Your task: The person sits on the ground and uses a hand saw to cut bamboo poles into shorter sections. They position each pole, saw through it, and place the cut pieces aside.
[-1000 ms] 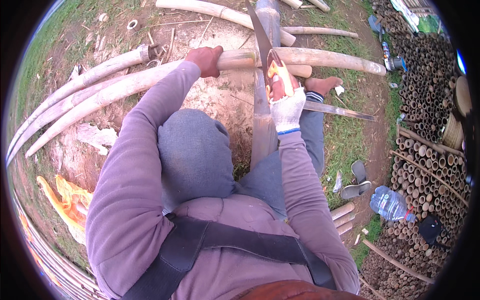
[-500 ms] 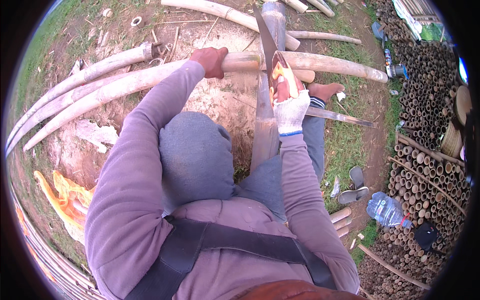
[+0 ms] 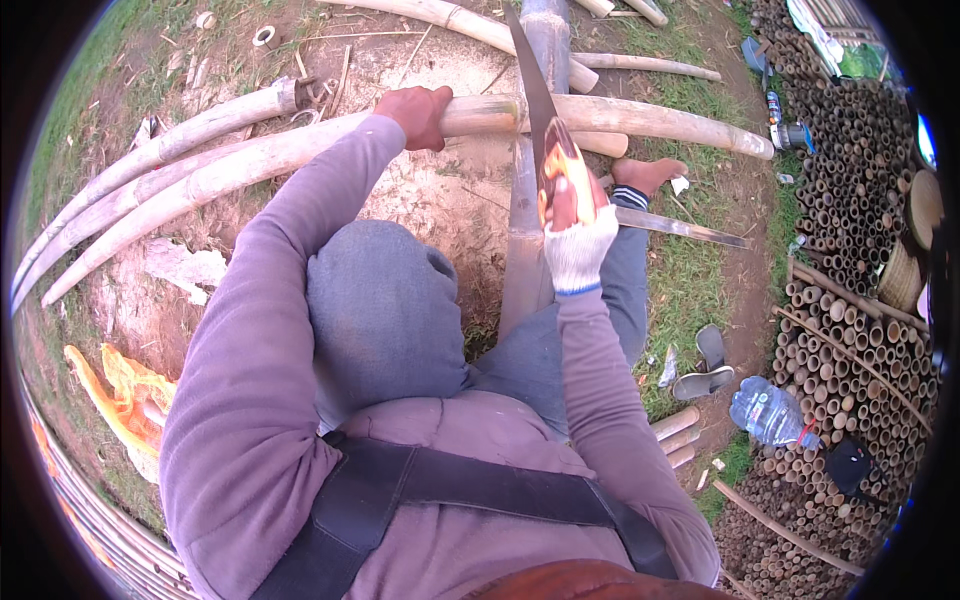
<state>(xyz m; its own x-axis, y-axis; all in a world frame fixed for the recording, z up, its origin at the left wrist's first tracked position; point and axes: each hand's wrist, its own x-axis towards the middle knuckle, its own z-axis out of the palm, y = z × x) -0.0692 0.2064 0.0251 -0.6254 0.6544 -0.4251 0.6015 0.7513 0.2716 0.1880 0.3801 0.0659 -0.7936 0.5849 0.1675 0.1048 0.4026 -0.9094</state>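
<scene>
Head view shows the pole (image 3: 480,116) on the far side, running left to right across a thick log (image 3: 522,275). The bare fingers of my left hand (image 3: 413,115) curl over it left of the log, though I cannot tell how their tips lie. My gloved right hand (image 3: 578,220) has its fingers wrapped round the handle of the saw (image 3: 537,80), whose blade crosses the pole over the log. As I judge it, the pole is not yet cut through: both sides lie in line, and (hard to say from up here) I cannot tell how deep the teeth sit. Already cut are the short pieces (image 3: 678,433) near right and the stacked tubes (image 3: 850,130) farther right. The bottle (image 3: 768,412) bears a small mark, too blurred to read; I make out no other writing.
</scene>
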